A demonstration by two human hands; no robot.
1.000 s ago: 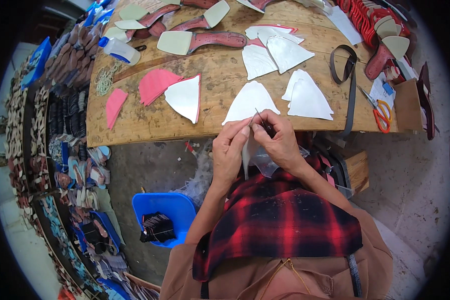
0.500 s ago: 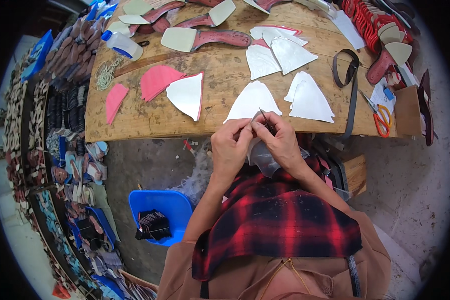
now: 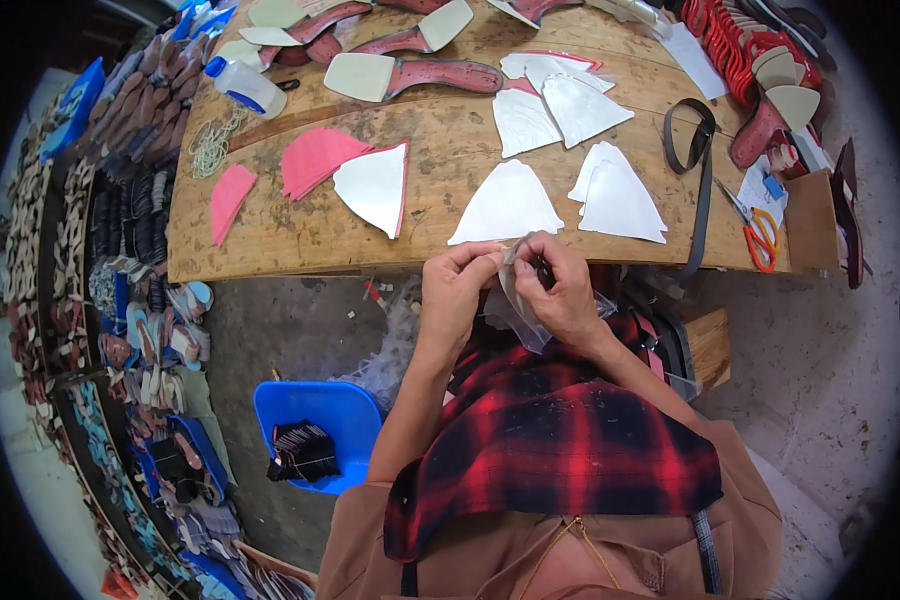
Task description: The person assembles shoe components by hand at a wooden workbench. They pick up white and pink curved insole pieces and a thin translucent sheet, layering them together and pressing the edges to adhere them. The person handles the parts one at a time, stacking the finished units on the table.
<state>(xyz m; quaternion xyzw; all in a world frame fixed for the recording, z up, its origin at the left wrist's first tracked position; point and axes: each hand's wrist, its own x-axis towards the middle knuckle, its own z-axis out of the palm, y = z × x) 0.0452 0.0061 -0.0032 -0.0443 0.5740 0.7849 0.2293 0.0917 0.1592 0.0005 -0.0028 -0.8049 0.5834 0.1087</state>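
Note:
At the table's near edge, both my hands are close together around a thin, translucent, greyish piece [image 3: 515,300] that looks like clear plastic sheet and hangs below my fingers. My left hand [image 3: 458,292] pinches its upper edge between thumb and fingertips. My right hand [image 3: 560,295] is closed round a small dark pointed tool [image 3: 543,272], whose exact kind is mostly hidden by the fingers. Just beyond my hands lies a white fan-shaped piece [image 3: 507,205]. Further white pieces [image 3: 622,205] lie to its right, and a white piece backed with pink [image 3: 372,192] to its left.
Pink pieces [image 3: 320,160], a bottle [image 3: 248,88] and tangled string [image 3: 213,145] are on the left of the wooden table [image 3: 300,240]. Shoe forms [image 3: 440,76] line its back. Orange-handled scissors [image 3: 760,238] and a black strap [image 3: 698,215] lie right. A blue bin [image 3: 360,430] stands below.
My right hand has turned and drawn slightly toward me and right, and the tool's tip has swung with it. The translucent piece has shifted; my left hand stays nearly in place.

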